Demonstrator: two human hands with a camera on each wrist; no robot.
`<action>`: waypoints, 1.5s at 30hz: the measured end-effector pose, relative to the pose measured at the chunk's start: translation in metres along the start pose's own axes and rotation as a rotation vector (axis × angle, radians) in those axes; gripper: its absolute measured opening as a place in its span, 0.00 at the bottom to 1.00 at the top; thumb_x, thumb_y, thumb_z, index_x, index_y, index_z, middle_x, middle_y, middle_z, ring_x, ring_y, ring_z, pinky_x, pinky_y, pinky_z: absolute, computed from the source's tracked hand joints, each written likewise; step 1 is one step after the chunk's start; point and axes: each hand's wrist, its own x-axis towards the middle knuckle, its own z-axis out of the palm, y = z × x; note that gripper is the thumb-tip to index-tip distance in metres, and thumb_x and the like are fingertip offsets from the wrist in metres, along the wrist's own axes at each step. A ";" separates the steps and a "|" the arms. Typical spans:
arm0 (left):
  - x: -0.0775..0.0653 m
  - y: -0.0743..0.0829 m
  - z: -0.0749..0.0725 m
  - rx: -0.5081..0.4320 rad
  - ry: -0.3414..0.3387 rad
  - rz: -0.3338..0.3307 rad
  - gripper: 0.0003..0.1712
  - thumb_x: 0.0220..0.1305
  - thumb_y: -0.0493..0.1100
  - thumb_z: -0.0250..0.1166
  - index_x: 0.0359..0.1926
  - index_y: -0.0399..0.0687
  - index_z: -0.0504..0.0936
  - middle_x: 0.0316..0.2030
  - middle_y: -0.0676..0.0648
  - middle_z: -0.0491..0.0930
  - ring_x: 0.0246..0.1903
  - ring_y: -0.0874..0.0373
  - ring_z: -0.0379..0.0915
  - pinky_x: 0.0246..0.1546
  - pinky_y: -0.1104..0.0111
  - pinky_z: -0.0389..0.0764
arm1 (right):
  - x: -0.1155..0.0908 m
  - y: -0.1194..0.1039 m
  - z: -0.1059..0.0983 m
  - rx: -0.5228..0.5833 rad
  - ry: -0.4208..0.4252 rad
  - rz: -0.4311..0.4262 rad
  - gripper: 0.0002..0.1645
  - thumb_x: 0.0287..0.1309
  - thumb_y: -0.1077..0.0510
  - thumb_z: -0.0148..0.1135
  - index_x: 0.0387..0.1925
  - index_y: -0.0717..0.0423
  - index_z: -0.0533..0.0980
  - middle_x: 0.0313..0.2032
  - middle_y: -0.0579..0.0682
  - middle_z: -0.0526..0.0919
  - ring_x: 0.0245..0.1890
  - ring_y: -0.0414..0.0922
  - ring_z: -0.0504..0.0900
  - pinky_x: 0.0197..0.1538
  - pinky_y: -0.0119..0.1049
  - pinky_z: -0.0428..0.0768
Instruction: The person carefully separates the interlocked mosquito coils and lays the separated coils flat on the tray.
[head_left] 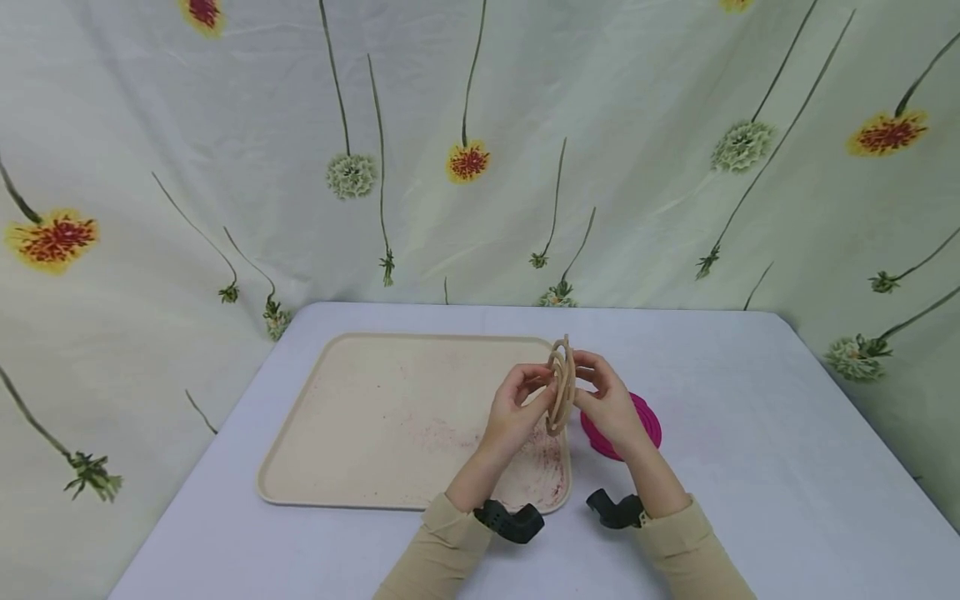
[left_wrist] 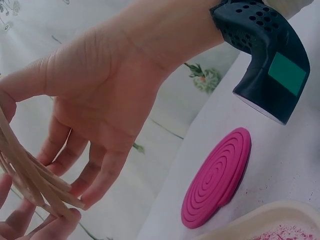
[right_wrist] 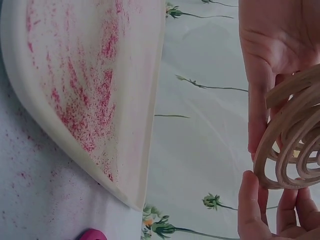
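left grip point(head_left: 516, 406) and right grip point(head_left: 609, 406) both pinching tan spiral point(head_left: 569, 382) | spiral aloft by tray's point(head_left: 420, 383) right edge, left of pink disc point(head_left: 648, 423) | I'd pinch lightly, lest coils stretch

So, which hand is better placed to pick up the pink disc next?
Probably the right hand: it is nearer the pink disc; the left hand is by the tray. Both hold the beige coil, so the right must release first.

Tan sleeves point(head_left: 444, 550), curved black wrist cameras point(left_wrist: 272, 45), one with green patch point(left_wrist: 287, 73)
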 end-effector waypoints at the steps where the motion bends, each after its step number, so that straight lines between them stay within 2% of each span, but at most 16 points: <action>1: 0.000 0.000 0.000 0.004 -0.007 0.002 0.16 0.63 0.32 0.59 0.51 0.31 0.70 0.52 0.35 0.71 0.56 0.43 0.68 0.54 0.59 0.74 | 0.000 0.000 0.000 -0.005 0.000 0.010 0.29 0.59 0.65 0.58 0.62 0.61 0.63 0.61 0.59 0.65 0.63 0.56 0.63 0.60 0.54 0.68; 4: 0.000 0.000 -0.001 0.005 -0.009 0.011 0.18 0.64 0.32 0.59 0.53 0.31 0.68 0.53 0.35 0.70 0.57 0.42 0.67 0.54 0.57 0.74 | -0.001 0.000 0.001 -0.020 0.009 0.021 0.30 0.59 0.64 0.58 0.63 0.60 0.62 0.62 0.59 0.65 0.63 0.56 0.62 0.60 0.55 0.67; 7: 0.001 0.000 -0.001 0.002 0.020 0.012 0.19 0.63 0.32 0.60 0.54 0.31 0.69 0.54 0.35 0.70 0.57 0.42 0.66 0.51 0.57 0.76 | 0.000 0.001 0.003 -0.026 0.032 0.014 0.31 0.59 0.63 0.59 0.63 0.60 0.63 0.61 0.59 0.65 0.63 0.56 0.63 0.60 0.54 0.68; 10: 0.002 0.001 -0.001 0.012 0.084 0.005 0.19 0.61 0.31 0.62 0.52 0.31 0.70 0.53 0.35 0.72 0.56 0.43 0.68 0.47 0.60 0.79 | 0.001 0.002 0.004 -0.037 0.061 0.011 0.31 0.58 0.64 0.60 0.63 0.60 0.63 0.59 0.59 0.66 0.62 0.56 0.65 0.59 0.51 0.70; 13: 0.003 0.000 0.000 0.028 0.157 -0.002 0.19 0.58 0.30 0.64 0.50 0.31 0.72 0.51 0.36 0.73 0.54 0.43 0.70 0.44 0.64 0.80 | 0.001 0.003 0.004 -0.060 0.091 0.022 0.31 0.59 0.64 0.60 0.63 0.61 0.63 0.58 0.59 0.66 0.61 0.55 0.66 0.54 0.44 0.73; 17: 0.005 -0.001 0.000 0.013 0.245 0.008 0.17 0.54 0.27 0.66 0.46 0.27 0.73 0.49 0.33 0.73 0.51 0.40 0.71 0.40 0.67 0.82 | 0.002 0.003 0.004 -0.090 0.129 0.047 0.30 0.59 0.62 0.61 0.62 0.60 0.64 0.59 0.58 0.62 0.60 0.54 0.67 0.47 0.36 0.73; 21: 0.005 -0.002 -0.002 -0.011 0.320 0.028 0.18 0.51 0.26 0.67 0.43 0.26 0.74 0.49 0.32 0.70 0.48 0.38 0.73 0.36 0.69 0.82 | 0.002 0.003 0.004 -0.111 0.156 0.073 0.30 0.59 0.58 0.62 0.61 0.58 0.63 0.63 0.58 0.56 0.60 0.56 0.67 0.51 0.42 0.74; 23: 0.005 -0.004 -0.003 -0.001 0.347 0.028 0.19 0.50 0.28 0.69 0.43 0.27 0.74 0.51 0.32 0.68 0.46 0.38 0.75 0.36 0.70 0.82 | 0.002 0.004 0.004 -0.106 0.167 0.085 0.30 0.60 0.56 0.61 0.62 0.58 0.63 0.64 0.58 0.57 0.60 0.56 0.67 0.54 0.47 0.72; 25: 0.005 -0.005 -0.004 0.018 0.359 0.014 0.20 0.50 0.30 0.71 0.43 0.29 0.74 0.53 0.35 0.67 0.44 0.42 0.76 0.35 0.71 0.82 | 0.002 0.004 0.003 -0.079 0.171 0.092 0.30 0.62 0.55 0.60 0.62 0.59 0.63 0.65 0.58 0.59 0.59 0.56 0.68 0.56 0.47 0.72; 28: 0.006 -0.006 -0.009 -0.006 0.316 -0.014 0.20 0.50 0.31 0.71 0.42 0.31 0.73 0.50 0.39 0.71 0.41 0.49 0.76 0.35 0.73 0.81 | 0.003 0.005 0.002 -0.023 0.166 0.095 0.28 0.64 0.56 0.57 0.62 0.61 0.62 0.64 0.58 0.63 0.55 0.54 0.73 0.53 0.42 0.76; 31: 0.008 -0.007 -0.015 -0.112 0.224 -0.051 0.16 0.53 0.29 0.68 0.41 0.33 0.73 0.42 0.44 0.77 0.38 0.57 0.73 0.35 0.75 0.78 | 0.005 0.005 0.000 0.024 0.153 0.107 0.30 0.64 0.58 0.57 0.63 0.59 0.58 0.61 0.59 0.65 0.49 0.50 0.77 0.46 0.33 0.79; 35: 0.009 -0.006 -0.025 -0.242 0.114 -0.087 0.11 0.58 0.26 0.62 0.38 0.43 0.76 0.35 0.50 0.81 0.33 0.63 0.74 0.32 0.76 0.77 | 0.006 0.004 -0.006 0.094 0.132 0.135 0.33 0.62 0.59 0.59 0.62 0.56 0.52 0.56 0.61 0.69 0.39 0.42 0.79 0.38 0.30 0.80; 37: 0.009 -0.004 -0.029 -0.264 0.078 -0.091 0.12 0.59 0.26 0.60 0.37 0.48 0.79 0.34 0.53 0.82 0.30 0.65 0.74 0.29 0.78 0.76 | 0.006 0.003 -0.010 0.145 0.111 0.142 0.31 0.61 0.61 0.59 0.58 0.58 0.53 0.53 0.60 0.71 0.36 0.40 0.79 0.37 0.30 0.80; 40: 0.010 -0.002 -0.035 -0.271 0.040 -0.094 0.16 0.60 0.26 0.58 0.34 0.53 0.82 0.31 0.54 0.81 0.27 0.66 0.72 0.26 0.78 0.74 | 0.006 0.001 -0.017 0.261 0.058 0.133 0.21 0.61 0.63 0.58 0.50 0.58 0.58 0.45 0.54 0.77 0.32 0.38 0.77 0.35 0.29 0.78; 45: 0.011 0.001 -0.041 -0.277 -0.003 -0.103 0.18 0.60 0.25 0.57 0.33 0.53 0.83 0.28 0.53 0.79 0.26 0.65 0.72 0.26 0.78 0.75 | 0.004 0.001 -0.026 0.484 -0.076 0.052 0.13 0.62 0.67 0.56 0.43 0.54 0.63 0.32 0.46 0.79 0.28 0.36 0.77 0.31 0.26 0.78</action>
